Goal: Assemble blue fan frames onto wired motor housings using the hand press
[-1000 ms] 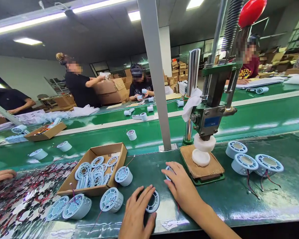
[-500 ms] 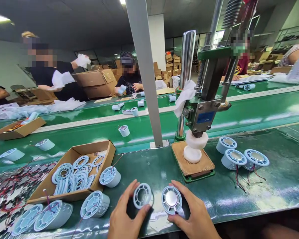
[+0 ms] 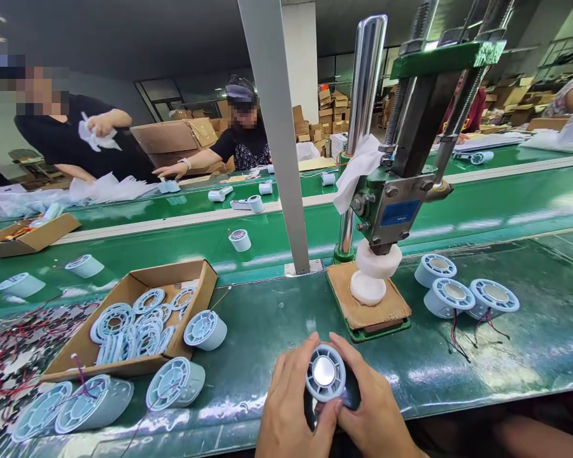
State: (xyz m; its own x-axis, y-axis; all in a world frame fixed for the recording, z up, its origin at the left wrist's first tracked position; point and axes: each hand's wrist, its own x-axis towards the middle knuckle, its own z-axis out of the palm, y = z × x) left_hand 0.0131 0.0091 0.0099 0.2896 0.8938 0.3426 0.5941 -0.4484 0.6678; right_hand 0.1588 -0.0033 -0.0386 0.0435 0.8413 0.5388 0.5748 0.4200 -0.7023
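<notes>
My left hand (image 3: 289,404) and my right hand (image 3: 375,401) meet at the front edge of the bench, closed round one light-blue round fan housing (image 3: 335,385). Its silver disc faces up. A light-blue spoked ring appears to lie over that face, with fingers and thumbs of both hands at its rim. How far the ring sits in the housing I cannot tell, and the lower part is hidden by my hands. Just beyond stands a hand press (image 3: 395,213), its white upper pad (image 3: 379,259) raised above a white round seat (image 3: 367,288) on a brown board.
A cardboard box (image 3: 119,375) of light-blue rings stands left, with several housings (image 3: 176,383) around it. Three housings with silver centres (image 3: 453,291) sit right of the press. A grey post (image 3: 279,140) rises behind the bench. Across the green conveyor (image 3: 195,245), people handle parts.
My left hand has moved right, bringing its ring onto the housing in my right hand. My hands, apart before, now touch. Across the conveyor, one person has stretched an arm out.
</notes>
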